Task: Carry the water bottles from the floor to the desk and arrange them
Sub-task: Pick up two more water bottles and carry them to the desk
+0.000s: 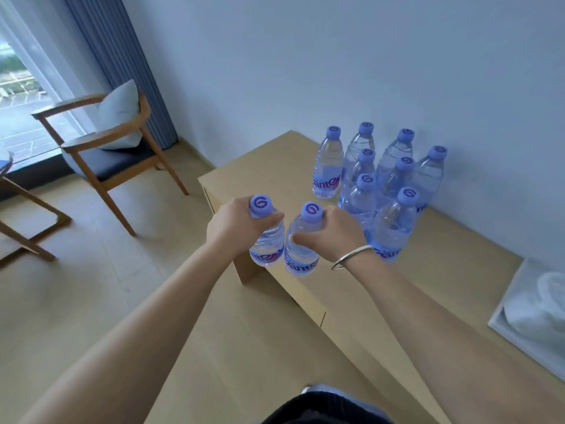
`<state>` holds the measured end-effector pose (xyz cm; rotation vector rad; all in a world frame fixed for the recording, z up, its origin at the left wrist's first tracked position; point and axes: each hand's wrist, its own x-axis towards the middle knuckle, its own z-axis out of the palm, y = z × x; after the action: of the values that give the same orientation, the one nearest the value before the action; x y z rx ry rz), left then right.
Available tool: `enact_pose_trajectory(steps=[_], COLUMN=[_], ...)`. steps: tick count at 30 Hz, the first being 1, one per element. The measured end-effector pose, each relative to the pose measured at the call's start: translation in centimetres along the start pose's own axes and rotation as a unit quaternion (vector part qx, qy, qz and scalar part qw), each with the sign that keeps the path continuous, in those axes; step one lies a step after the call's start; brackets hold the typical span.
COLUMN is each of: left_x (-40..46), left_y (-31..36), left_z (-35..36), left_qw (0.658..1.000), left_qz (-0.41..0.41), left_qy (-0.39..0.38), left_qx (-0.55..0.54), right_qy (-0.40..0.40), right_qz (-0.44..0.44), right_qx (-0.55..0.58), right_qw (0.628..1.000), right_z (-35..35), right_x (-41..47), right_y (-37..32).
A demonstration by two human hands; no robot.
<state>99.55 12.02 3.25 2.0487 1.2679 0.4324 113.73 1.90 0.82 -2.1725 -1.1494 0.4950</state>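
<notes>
Two clear water bottles with purple caps are in the person's hands, held upright and side by side near the front corner of the pale wooden worktop [275, 166]. Starting at 9 o'clock in the view, a wooden armchair [107, 148] with a dark seat and a pale cushion [120, 113] stands on the floor by the window, beside a grey curtain [122, 65]. Moving toward the centre, the left hand [237, 224] has its grip clenched around the shoulder of the left bottle [266, 237], thumb across the front just under the cap. Just beside it at 3 o'clock, nearly touching, is the right bottle [301, 252], grasped near its neck by the right hand [328, 234], thumb toward the left bottle; a silver bangle [351, 257] circles that wrist. Whether either bottle's base rests on the worktop cannot be told (the lower ends overlap the worktop edge). At about 1 o'clock from the hands, a cluster of eight standing bottles [382, 185] sits toward the back of the worktop close to the white wall, packed in rough rows, the nearest one just beside the right hand. At 4 o'clock, far right, a white tray [504, 313] holding something pale and rolled lies on the worktop.
</notes>
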Motion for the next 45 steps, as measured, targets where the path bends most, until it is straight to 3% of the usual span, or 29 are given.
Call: enact_pose_trajectory(steps=[7,16,20,27,32,37,45], left_x=[9.9,21.7,25.6,28.5,28.3,27.4,27.1], left_y=[0.7,1.5,2.0,3.8,4.1,3.0,3.5], left_z=[0.3,2.8,4.1,6.2,6.7,6.5,6.8], left_qw=[0.999,0.972,0.953,0.940,0.917,0.929,0.921], left_qz=[0.032,0.136,0.178,0.204,0.253,0.265,0.251], left_qy=[-0.037,-0.192,-0.245,-0.273,-0.276,-0.227,-0.240], left_qx=[-0.005,0.023,0.022,0.019,0.134,0.127,0.176], right_qy=[0.045,0.148,0.179,0.204,0.175,0.216,0.267], right_qz=[0.037,0.187,0.215,0.223,0.223,0.216,0.215], right_qx=[-0.008,0.019,0.017,0.059,0.111,0.136,0.136], right_qw=[0.998,0.971,0.960,0.951,0.953,0.942,0.930], right_z=[0.8,2.6,2.9,2.6,2.7,3.7,6.2], right_x=[7.8,14.3,15.4,15.5,14.2,13.5,12.1], right_y=[-0.6,-0.5,-1.2,-1.8,-1.2,-1.1,-0.6])
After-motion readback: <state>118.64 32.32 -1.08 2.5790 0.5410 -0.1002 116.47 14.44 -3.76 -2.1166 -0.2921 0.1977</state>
